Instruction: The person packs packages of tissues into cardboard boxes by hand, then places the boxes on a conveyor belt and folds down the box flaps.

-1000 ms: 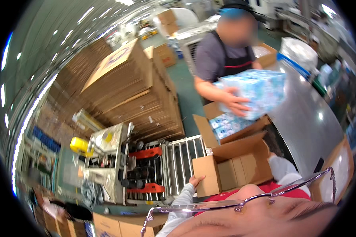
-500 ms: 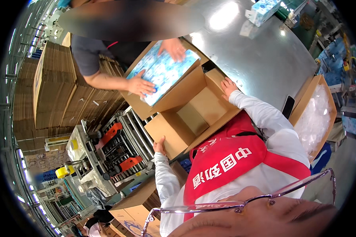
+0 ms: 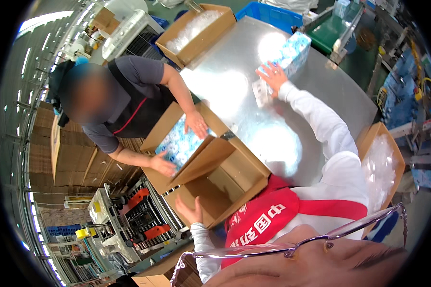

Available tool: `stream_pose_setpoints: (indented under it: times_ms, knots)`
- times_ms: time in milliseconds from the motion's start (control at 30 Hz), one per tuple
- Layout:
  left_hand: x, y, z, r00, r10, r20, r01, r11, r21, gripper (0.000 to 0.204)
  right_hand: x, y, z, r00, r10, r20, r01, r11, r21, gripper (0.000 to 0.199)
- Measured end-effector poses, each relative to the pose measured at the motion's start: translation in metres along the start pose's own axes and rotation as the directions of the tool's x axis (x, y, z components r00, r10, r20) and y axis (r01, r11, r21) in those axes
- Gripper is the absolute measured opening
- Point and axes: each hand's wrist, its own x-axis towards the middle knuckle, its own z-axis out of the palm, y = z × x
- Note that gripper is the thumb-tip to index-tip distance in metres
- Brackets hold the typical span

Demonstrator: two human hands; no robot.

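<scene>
My right hand [image 3: 274, 79] reaches across the metal table with its fingers spread, at the near end of a blue-and-white patterned package [image 3: 292, 53]. Whether the fingertips touch it, I cannot tell. My left hand [image 3: 189, 210] is open, thumb apart, beside the left side of an open cardboard box [image 3: 248, 167] in front of me. Only bare cardboard shows in the visible part of its inside. Against its far side stands another open cardboard box [image 3: 154, 173] holding blue-and-white packages [image 3: 179, 143]. A co-worker's two hands [image 3: 196, 125] rest over those packages.
The shiny metal table [image 3: 215, 91] spreads ahead and right. Boxes of clear plastic lie far off [image 3: 196, 31] and at my right [image 3: 380, 162]. A blue crate [image 3: 268, 16] stands behind the table. A roller conveyor [image 3: 170, 210] and stacked flat cardboard [image 3: 76, 162] are on the left.
My right hand has left the box's rim and moved far across the table to the package. My left hand has let go of the box. My view has shifted, showing more of the table's far side.
</scene>
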Motion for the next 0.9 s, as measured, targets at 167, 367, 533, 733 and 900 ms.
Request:
stream_pose_setpoints:
  times_ms: [167, 367, 533, 733, 900]
  knots:
    - [0.056, 0.118, 0.071, 0.893, 0.398, 0.211, -0.373, 0.916, -0.148, 0.076, 0.083, 0.119, 0.059, 0.966, 0.206, 0.157, -0.19, 0.976, -0.107, 0.059]
    - [0.066, 0.25, 0.124, 0.736, 0.633, 0.241, -0.626, 0.771, -0.112, 0.101, 0.001, -0.028, 0.016, 0.824, -0.564, -0.053, 0.528, 0.73, 0.433, 0.079]
    - [0.072, 0.305, 0.163, 0.695, 0.633, 0.34, -0.644, 0.759, -0.097, 0.108, -0.063, 0.013, 0.019, 0.847, -0.443, -0.295, 0.5, 0.851, 0.159, 0.072]
    - [0.08, 0.316, 0.173, 0.749, 0.588, 0.304, -0.59, 0.802, -0.096, 0.116, -0.044, 0.061, 0.038, 0.956, 0.217, 0.198, -0.282, 0.48, 0.831, 0.061]
    - [0.093, 0.338, 0.186, 0.798, 0.453, 0.398, -0.45, 0.886, -0.106, 0.12, -0.029, 0.034, 0.068, 0.851, 0.367, 0.375, -0.413, 0.026, 0.911, 0.056]
